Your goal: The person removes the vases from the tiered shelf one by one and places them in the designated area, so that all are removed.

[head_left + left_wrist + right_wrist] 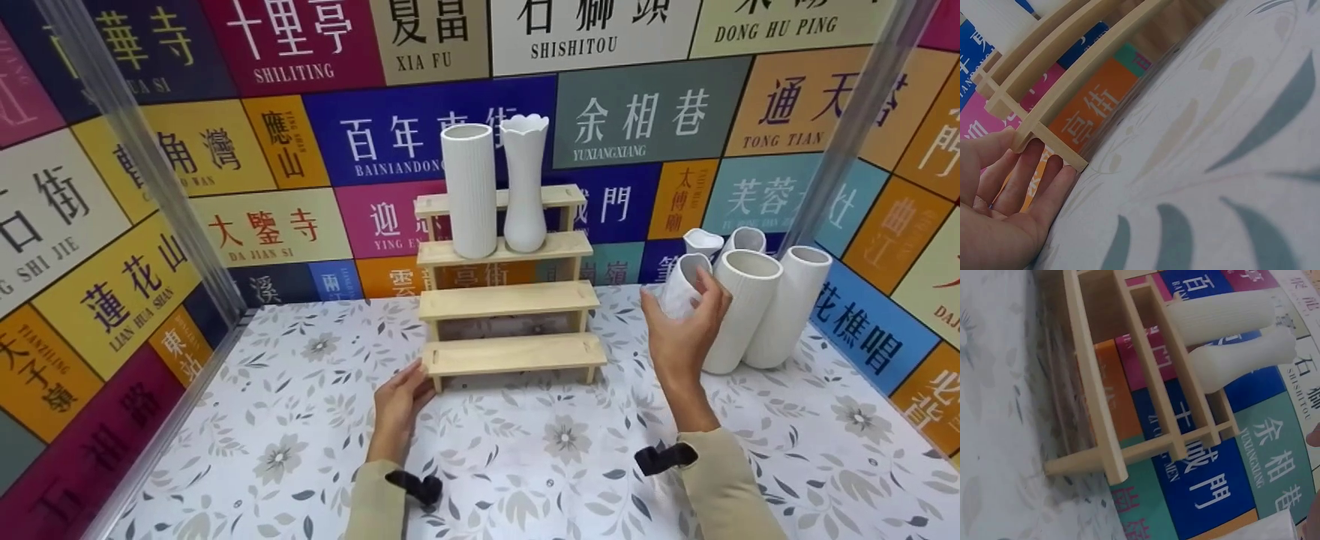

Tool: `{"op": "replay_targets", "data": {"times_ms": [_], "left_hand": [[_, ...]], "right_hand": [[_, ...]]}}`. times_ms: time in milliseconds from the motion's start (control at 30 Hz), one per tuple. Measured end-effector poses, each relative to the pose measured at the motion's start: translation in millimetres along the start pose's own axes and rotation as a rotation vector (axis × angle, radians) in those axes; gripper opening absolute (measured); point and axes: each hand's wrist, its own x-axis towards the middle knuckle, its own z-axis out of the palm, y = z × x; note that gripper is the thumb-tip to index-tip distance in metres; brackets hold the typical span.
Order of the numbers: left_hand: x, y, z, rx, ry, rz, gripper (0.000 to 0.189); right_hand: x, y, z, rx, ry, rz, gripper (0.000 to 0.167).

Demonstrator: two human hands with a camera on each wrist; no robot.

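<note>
A pale wooden stepped stand (pixel 510 300) stands in the middle, with a ribbed cylindrical white vase (pixel 470 195) and a scalloped-rim white vase (pixel 526 187) on its upper part. My left hand (pixel 399 405) pinches the stand's front left corner; in the left wrist view the thumb lies on the lowest step's end, fingers around the leg. On the right, my right hand (pixel 684 322) is spread around a small white vase (pixel 679 289). The thumb stays apart from its side; the finger contact is partly hidden. The right wrist view shows a corner of that vase (pixel 1266 530).
Beside my right hand stand more white vases: a wide ribbed one (pixel 742 315), a tall tapered one (pixel 791 307), and two behind. A floral cloth (pixel 300 450) covers the table. Colourful sign-patterned walls (pixel 645 112) enclose it, with clear corner posts (pixel 847 135) at both sides.
</note>
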Motion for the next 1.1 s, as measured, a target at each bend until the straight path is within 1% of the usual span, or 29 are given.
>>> {"op": "replay_targets", "data": {"times_ms": [167,300,400,533,633,700,800,933,1100], "left_hand": [[-1.6,0.7,-3.3,-0.016,-0.004,0.007,0.044],[-3.4,-0.6,-4.7,-0.019,-0.012,0.016,0.044],[-3.7,-1.2,-4.4,-0.015,-0.012,0.012,0.044],[-1.6,-1.5,-3.2,0.002,0.002,-0.006,0.044],[0.0,-1.0,-2.1,0.019,0.011,-0.017,0.043],[0.6,-0.7,-1.6,0.027,0.018,-0.020,0.042],[1.0,-0.9,-1.6,0.016,0.016,0.002,0.042],[2.4,-1.2,-1.9,-0.004,0.008,0.023,0.043],[1.3,0.1,0.4,-0.014,0.001,-0.001,0.044]], "right_hand": [[-7.2,-18,8,0.061,-0.126,0.023,0.065],[-13.0,-22,19,0.081,-0.220,-0.005,0.065],[-11.0,-24,30,0.108,-0.314,-0.015,0.066],[-0.2,-29,47,0.146,-0.473,0.056,0.069],[9.7,-28,62,0.143,-0.577,0.131,0.072],[15.5,-26,73,0.127,-0.630,0.180,0.074],[22.9,-21,87,0.111,-0.676,0.228,0.076],[31.6,-17,103,0.102,-0.677,0.239,0.073],[38.4,-13,119,0.102,-0.673,0.249,0.075]]}}
